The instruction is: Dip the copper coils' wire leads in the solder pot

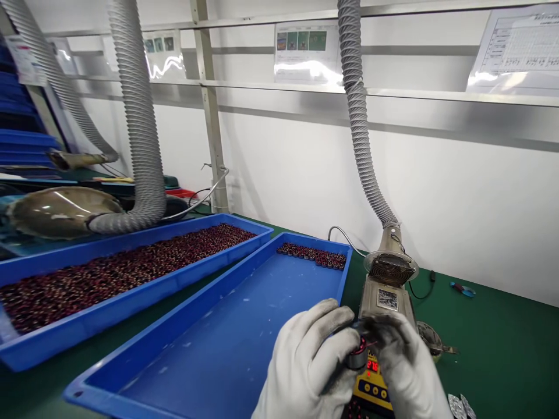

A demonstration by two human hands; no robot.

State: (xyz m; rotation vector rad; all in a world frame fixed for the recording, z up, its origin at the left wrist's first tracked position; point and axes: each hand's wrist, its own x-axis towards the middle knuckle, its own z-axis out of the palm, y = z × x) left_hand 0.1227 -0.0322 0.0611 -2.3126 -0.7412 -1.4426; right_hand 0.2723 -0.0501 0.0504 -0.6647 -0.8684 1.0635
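My left hand (308,361), in a white glove with greyed fingertips, is closed around a small motor stator (357,356), a dark round part with red windings. The stator is held up over the front of the blue tray. My right hand (404,358), also gloved, is pinched beside it with blackened fingertips. A thin reddish wire seems to run from the stator towards those fingers, but what they grip is hidden. Just behind and below both hands is a yellow control unit (371,391) with a lit red display, partly covered by them.
The near blue tray (209,337) holds rows of similar parts (312,255) at its far end. A second blue tray (17,352) is full of them. A metal machine (384,291) stands under a grey hose (356,105). Blue-handled cutters (463,289) lie right.
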